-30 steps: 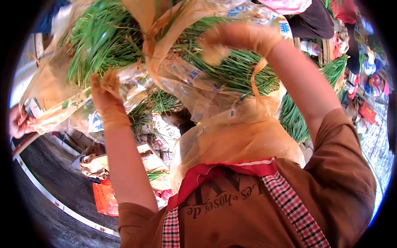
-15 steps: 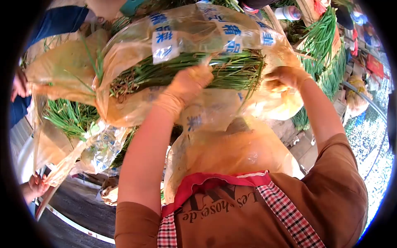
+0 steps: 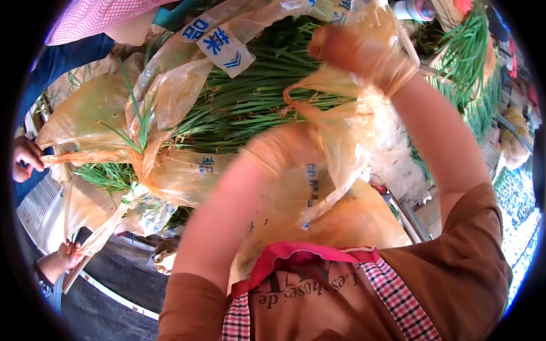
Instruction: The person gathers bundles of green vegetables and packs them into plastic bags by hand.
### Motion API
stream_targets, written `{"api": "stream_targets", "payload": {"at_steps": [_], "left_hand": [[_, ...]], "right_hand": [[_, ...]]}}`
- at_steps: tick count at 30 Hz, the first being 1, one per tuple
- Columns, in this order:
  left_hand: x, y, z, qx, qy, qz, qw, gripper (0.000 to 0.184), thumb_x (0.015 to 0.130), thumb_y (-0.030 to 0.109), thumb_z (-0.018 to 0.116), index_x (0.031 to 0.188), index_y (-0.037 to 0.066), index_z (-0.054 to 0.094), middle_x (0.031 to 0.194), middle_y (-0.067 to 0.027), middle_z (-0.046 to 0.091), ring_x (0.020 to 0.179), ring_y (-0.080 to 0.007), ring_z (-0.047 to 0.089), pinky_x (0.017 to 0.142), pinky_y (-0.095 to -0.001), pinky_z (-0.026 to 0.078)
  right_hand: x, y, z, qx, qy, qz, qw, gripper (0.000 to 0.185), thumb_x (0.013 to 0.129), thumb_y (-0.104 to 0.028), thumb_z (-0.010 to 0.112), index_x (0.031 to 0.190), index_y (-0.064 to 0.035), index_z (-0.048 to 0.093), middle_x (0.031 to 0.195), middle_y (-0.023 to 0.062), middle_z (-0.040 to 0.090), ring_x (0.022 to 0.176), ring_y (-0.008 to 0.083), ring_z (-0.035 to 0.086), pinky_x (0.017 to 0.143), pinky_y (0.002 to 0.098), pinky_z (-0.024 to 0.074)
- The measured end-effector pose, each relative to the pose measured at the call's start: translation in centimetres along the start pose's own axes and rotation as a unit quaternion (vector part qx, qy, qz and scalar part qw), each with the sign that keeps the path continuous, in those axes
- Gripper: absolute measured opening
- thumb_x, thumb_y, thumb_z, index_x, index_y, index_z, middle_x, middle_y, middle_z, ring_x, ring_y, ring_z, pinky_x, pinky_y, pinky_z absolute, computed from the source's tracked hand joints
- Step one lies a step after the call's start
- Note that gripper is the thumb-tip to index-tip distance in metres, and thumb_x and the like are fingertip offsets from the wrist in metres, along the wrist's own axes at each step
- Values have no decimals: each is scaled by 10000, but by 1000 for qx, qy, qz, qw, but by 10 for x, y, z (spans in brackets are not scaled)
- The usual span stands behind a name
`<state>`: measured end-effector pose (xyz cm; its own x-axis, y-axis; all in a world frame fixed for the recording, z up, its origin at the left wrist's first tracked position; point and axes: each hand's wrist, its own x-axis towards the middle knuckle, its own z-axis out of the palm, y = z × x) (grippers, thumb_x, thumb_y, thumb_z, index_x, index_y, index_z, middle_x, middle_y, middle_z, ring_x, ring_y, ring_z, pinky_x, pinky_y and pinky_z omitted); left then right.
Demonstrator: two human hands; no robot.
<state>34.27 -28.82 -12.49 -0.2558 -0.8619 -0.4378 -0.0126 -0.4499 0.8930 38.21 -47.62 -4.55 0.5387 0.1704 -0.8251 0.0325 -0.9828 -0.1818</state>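
Note:
A long bundle of green leafy stalks, like garlic chives [image 3: 250, 96], lies in an opened clear plastic bag [image 3: 347, 136] with blue printed characters. My left hand [image 3: 290, 146], blurred by motion, is at the near side of the bundle against the loose plastic; its fingers are hidden. Above the right end of the stalks is my right hand [image 3: 358, 57], also blurred, with fingers curled and the bag's plastic bunched around it. Both hands look covered by thin gloves. The bag's torn-looking edge hangs between the two hands.
At the left, another person's hand [image 3: 25, 159] grips twisted plastic, and a lower hand [image 3: 69, 254] holds another plastic strip. More green stalks [image 3: 466, 51] are piled at the upper right. A bottle [image 3: 414, 9] lies at the top. A filled orange-tinted bag [image 3: 341, 219] sits before me.
My right hand has moved up and left, and my left hand slightly right and down. The printed plastic has been pulled back, exposing more stalks. The bag's right end has bunched up.

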Motion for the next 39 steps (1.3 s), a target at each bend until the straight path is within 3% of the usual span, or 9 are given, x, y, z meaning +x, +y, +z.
{"api": "stream_targets", "payload": {"at_steps": [3,7,12,14,16,17,23,27,39], "left_hand": [[-35,25,-96,-211,147,-179,949,339,827,273,582,1093,64,589,906,-117,661,650,-184,641,593,-277,506],[-36,8,-154,-184,505,-103,837,468,864,317,562,1243,62,464,1040,-138,640,824,-248,651,703,-318,523],[-44,32,-82,-423,415,-64,803,364,915,314,479,1053,1,602,972,-111,661,880,-220,634,703,-310,495],[-34,-44,7,-313,284,-31,906,335,919,265,465,1056,-3,613,965,-104,658,891,-202,626,719,-314,501],[-26,-56,75,-656,94,-59,746,323,852,258,613,1047,1,592,989,-100,621,890,-224,595,802,-330,495],[-25,-24,88,-647,128,-250,709,322,802,241,696,989,-1,596,927,-70,614,819,-206,583,789,-319,491],[7,-62,133,-805,312,-31,503,577,781,314,723,1215,46,454,1240,-123,488,1128,-281,491,1047,-381,329],[2,-35,152,-779,412,69,467,498,800,275,708,1211,139,461,1228,-37,503,1174,-213,468,1038,-410,353],[-21,-20,135,-791,412,-47,449,627,797,511,636,1257,112,485,1204,-49,565,1084,-220,539,961,-443,394]], "right_hand": [[48,-11,79,-14,234,234,943,681,803,-387,640,1328,-33,388,1270,190,491,1158,308,500,921,398,445],[48,33,84,52,64,153,985,897,693,-386,750,1382,-43,291,1255,189,520,1144,334,518,911,366,466],[17,47,88,172,56,104,978,1069,555,-499,810,1384,-48,308,1305,181,478,1181,320,483,958,384,420],[12,50,86,222,71,93,968,1036,524,-491,821,1359,-73,374,1257,164,527,1127,323,523,977,381,406],[18,49,77,204,19,70,976,1004,528,-474,823,1344,-76,396,1212,170,557,1115,313,535,974,367,409],[22,48,74,195,-9,57,979,988,530,-466,825,1336,-77,408,1189,172,573,1110,309,541,972,360,411],[-19,27,99,292,15,-49,955,701,699,-399,702,1256,-61,445,1104,156,593,1034,308,564,878,368,447],[-56,-9,135,241,83,-60,965,573,765,-361,651,1205,-45,463,1025,161,599,975,314,572,817,382,461],[-84,-76,200,90,174,-73,978,673,683,-420,688,1133,15,442,1145,227,455,1045,366,470,866,441,391]]}}
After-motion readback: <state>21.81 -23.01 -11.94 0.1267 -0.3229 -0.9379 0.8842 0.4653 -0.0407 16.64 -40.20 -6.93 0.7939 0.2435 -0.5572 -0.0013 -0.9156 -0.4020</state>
